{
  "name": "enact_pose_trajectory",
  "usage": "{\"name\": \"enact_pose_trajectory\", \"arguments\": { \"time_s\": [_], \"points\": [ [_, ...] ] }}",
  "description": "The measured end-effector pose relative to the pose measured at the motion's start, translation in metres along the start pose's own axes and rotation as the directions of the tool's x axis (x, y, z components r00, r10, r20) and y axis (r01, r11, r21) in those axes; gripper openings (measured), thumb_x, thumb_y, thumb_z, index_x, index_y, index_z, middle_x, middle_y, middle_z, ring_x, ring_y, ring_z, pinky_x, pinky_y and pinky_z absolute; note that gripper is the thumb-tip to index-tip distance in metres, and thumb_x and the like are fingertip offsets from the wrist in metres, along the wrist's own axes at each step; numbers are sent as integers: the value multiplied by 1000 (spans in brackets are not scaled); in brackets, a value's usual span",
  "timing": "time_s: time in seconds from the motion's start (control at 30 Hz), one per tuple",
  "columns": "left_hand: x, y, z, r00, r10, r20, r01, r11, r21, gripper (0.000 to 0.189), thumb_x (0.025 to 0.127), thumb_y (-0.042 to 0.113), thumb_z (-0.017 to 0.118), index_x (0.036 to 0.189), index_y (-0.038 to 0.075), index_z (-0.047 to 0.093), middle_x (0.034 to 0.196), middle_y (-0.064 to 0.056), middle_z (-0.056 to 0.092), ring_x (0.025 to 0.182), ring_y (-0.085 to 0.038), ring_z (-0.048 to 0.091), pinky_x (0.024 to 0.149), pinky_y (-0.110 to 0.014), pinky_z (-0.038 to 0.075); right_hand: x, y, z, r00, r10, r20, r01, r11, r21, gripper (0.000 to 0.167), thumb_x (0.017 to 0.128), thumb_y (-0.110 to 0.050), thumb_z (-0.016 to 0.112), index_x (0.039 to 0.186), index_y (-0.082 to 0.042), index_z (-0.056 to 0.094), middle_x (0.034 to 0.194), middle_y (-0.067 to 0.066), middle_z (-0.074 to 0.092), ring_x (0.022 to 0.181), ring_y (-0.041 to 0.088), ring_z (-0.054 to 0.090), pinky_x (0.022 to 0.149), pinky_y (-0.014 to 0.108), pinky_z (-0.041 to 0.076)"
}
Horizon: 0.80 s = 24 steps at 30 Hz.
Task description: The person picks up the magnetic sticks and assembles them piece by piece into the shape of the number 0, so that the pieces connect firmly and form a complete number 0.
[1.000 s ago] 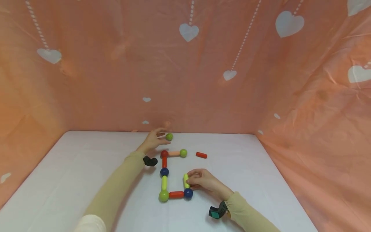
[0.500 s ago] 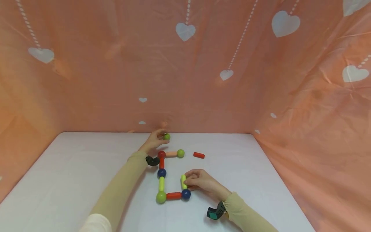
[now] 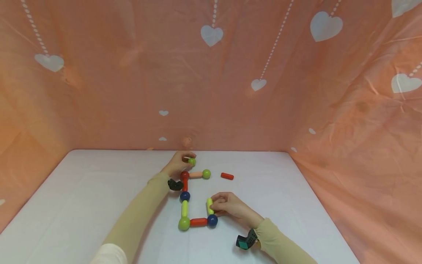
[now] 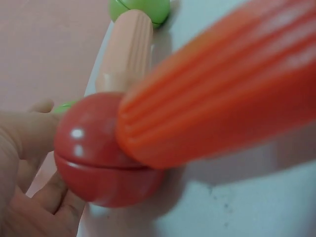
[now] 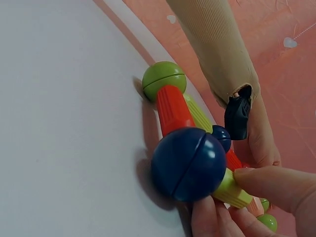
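At the back of the table my left hand (image 3: pixel 178 164) pinches a loose green ball (image 3: pixel 192 161) between thumb and fingers. In the left wrist view a red ball (image 4: pixel 106 148) with its joined red rod (image 4: pixel 222 89) hides much of that hand. My right hand (image 3: pixel 232 206) pinches a yellow-green rod (image 3: pixel 209 206), whose near end meets a blue ball (image 5: pixel 188 164). From there a red rod (image 3: pixel 198 222) leads to a green corner ball (image 3: pixel 184 223). A yellow-green rod (image 3: pixel 184 208), a blue ball (image 3: pixel 185 196) and the red rod and ball continue the chain backward.
A peach rod (image 3: pixel 196 175) extends right from the red ball to another green ball (image 3: pixel 206 173). One loose red rod (image 3: pixel 227 176) lies farther right on the white table (image 3: pixel 280 190). An orange curtain (image 3: pixel 132 91) with white hearts stands behind the table.
The left hand has closed its fingers on the loose green ball and brought it slightly nearer, toward the red ball. The right hand keeps its hold on the yellow-green rod.
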<state>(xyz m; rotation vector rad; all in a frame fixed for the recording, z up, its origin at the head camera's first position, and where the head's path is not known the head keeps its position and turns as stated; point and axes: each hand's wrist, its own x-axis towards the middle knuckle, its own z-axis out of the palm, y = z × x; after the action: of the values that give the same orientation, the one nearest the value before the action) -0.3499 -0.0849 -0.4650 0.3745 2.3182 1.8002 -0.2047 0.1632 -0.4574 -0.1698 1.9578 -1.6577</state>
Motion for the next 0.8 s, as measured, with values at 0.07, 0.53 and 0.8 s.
{"name": "enact_pose_trajectory", "arguments": {
  "time_s": [0.07,0.53,0.8],
  "points": [
    [-1,-2,-1,1000,-12,-5,12,1000,10,39,83,-9,66,120,1,61,122,-13,58,105,-30,53,87,-35,50,0,0,1,1000,1,-2,-1,1000,-2,33,89,-8,66,118,7,56,94,9,67,80,15,63,76,31,55],
    [-25,4,-15,999,34,-33,-33,999,43,35,89,9,69,122,0,62,119,-13,61,103,-28,59,92,-38,49,1,1,1,1000,-6,9,7,1000,-11,36,90,-10,66,120,8,55,98,9,65,82,15,62,77,30,55],
    [-49,22,-5,1000,3,-15,-3,998,-56,42,89,23,70,125,5,61,118,-8,62,102,-29,60,86,-35,51,1,1,1,1000,-10,4,10,1000,2,37,90,-9,65,120,9,54,99,9,64,84,15,62,78,30,54]
  ]
}}
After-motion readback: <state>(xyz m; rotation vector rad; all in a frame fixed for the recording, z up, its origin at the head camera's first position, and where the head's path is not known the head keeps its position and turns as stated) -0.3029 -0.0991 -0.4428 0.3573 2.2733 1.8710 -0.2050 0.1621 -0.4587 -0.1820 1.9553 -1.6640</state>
